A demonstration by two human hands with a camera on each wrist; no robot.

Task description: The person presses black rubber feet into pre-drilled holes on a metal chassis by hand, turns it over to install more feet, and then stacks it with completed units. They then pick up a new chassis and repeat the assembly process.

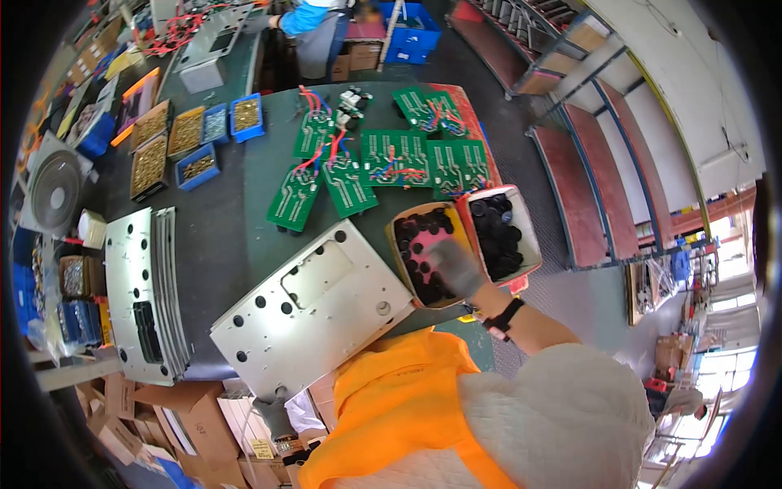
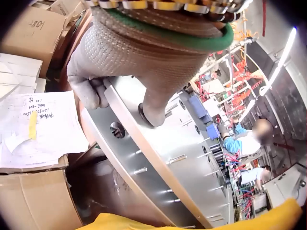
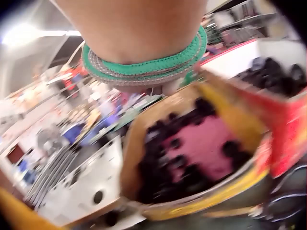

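My gloved left hand (image 2: pixel 139 67) grips the near edge of a silvery metal panel (image 1: pixel 326 326), its thumb pressed on top beside a black round insert and its fingers curled at the edge. A second panel (image 2: pixel 108 129) shows just below the gripped one in the left wrist view. My gloved right hand (image 1: pixel 458 267), blurred, is over an open cardboard box (image 3: pixel 132 163) with a pink bottom. Small black round parts (image 1: pixel 432 220) lie around inside that box. Whether the right fingers pinch any part, I cannot tell.
A white-and-red box (image 1: pixel 528 224) of black parts adjoins the cardboard box. Green circuit boards (image 1: pixel 395 155) with wires lie beyond. More metal panels (image 1: pixel 130 269) stack at left, near bins of small brass parts (image 1: pixel 187 130). Another person (image 1: pixel 314 20) works at the far table.
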